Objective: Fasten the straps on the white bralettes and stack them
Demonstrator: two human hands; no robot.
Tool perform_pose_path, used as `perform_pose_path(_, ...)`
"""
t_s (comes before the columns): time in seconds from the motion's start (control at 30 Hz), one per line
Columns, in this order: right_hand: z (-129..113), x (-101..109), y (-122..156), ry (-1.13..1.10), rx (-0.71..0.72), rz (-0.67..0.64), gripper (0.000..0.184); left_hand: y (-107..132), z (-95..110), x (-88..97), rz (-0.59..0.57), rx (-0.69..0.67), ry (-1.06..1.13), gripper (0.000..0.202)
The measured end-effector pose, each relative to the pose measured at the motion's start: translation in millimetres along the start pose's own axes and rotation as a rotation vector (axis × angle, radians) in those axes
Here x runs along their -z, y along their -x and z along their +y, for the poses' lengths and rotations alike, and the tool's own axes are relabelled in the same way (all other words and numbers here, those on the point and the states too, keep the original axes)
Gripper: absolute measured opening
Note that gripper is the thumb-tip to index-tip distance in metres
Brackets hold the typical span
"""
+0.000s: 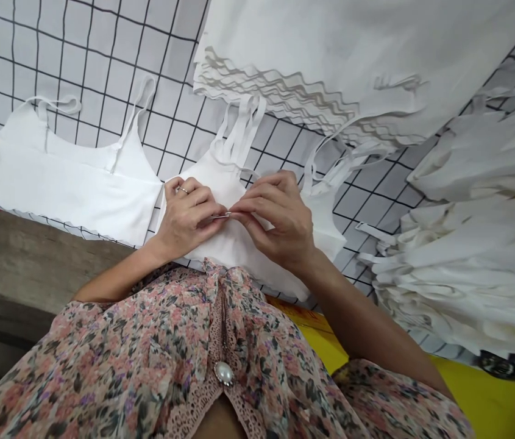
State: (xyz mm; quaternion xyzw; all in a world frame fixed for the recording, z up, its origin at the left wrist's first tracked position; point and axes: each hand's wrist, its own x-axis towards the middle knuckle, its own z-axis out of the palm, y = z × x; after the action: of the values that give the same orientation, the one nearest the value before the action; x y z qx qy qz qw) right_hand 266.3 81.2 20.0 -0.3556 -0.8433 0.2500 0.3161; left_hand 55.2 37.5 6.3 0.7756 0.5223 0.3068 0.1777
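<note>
My hands work close together on a white strappy camisole (234, 183) that lies on a grid-patterned mat (166, 128). A small metal pin (220, 214) shows between the fingertips. My right hand (275, 219) pinches the pin's near end against the fabric. My left hand (186, 216), with a ring on one finger, presses and pinches the cloth at the pin's other end. Part of the pin is hidden under those fingers. Another white camisole (69, 177) lies flat just left of my left hand, its edge nearly touching the first.
A stack of white garments with wavy hems (312, 67) lies at the top, and a heaped pile of white cloth (472, 231) lies to the right. A wooden edge (33, 256) runs along the left. A yellow surface (490, 396) shows lower right. My floral blouse (102, 360) fills the bottom.
</note>
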Motion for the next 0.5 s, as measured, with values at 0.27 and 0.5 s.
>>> perform_pose_path(0.27,2.9,2.0,3.6,-0.024,-0.023,-0.007,0.006,-0.1,0.3,-0.8,0.012,-0.01,0.016,0.014)
perform_pose_path(0.5,4.2,4.2,4.8,-0.073,-0.054,-0.046,0.005,-1.0,1.2,-1.9,0.044,-0.021,0.002,0.013)
